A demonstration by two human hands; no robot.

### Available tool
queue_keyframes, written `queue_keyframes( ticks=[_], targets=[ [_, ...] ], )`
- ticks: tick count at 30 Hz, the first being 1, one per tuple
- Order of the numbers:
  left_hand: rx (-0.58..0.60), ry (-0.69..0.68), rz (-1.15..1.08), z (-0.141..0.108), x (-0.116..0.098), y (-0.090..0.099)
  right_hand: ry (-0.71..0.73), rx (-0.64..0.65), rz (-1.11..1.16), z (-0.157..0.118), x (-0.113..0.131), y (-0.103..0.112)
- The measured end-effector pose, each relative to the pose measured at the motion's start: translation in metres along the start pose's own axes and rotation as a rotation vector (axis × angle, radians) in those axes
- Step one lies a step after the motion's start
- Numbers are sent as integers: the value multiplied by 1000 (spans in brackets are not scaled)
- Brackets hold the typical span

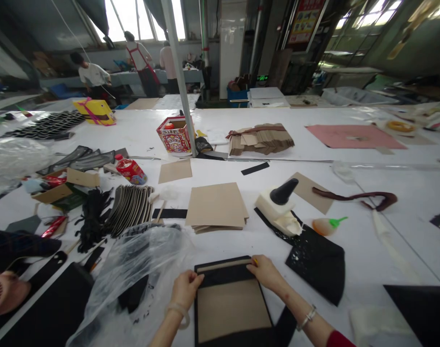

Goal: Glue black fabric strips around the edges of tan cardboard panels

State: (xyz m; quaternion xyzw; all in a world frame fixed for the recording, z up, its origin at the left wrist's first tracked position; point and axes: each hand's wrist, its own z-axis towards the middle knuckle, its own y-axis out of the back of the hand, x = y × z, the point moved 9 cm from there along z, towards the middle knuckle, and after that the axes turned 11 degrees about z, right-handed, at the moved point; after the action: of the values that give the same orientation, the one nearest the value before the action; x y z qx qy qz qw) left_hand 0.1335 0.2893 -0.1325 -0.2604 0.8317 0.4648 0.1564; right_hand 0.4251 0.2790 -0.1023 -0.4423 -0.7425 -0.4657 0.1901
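Note:
A tan board with a black border and a black strip across its upper part (231, 308) lies flat on the white table in front of me. My left hand (186, 288) pinches the black strip at the board's upper left corner, thumb and fingers together. At the upper right corner, my right hand (265, 271) has its fingers closed on the edge of the same strip. Beyond the board rests a stack of tan boards (216, 205). To its right are a white glue bottle with a black nozzle (278, 205) and a glue-spotted black piece (319, 262).
Clear plastic sheeting (133, 274) bunches left of my left hand. Curved strips (129, 209), an open carton (66, 188) and a red bottle (131, 169) stand farther left. A small bottle with a green tip (326, 225) lies right. Another person's hand (10, 291) shows at the left edge.

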Motion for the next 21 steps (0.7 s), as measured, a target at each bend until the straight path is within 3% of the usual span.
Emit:
queue_keyframes(
  ticks=[8, 21],
  targets=[
    [-40, -27, 162, 7, -2, 4, -36, -17, -100, 12, -11, -5],
    [-26, 50, 170, 9, -6, 8, -16, 9, -202, 19, -17, -17]
  ],
)
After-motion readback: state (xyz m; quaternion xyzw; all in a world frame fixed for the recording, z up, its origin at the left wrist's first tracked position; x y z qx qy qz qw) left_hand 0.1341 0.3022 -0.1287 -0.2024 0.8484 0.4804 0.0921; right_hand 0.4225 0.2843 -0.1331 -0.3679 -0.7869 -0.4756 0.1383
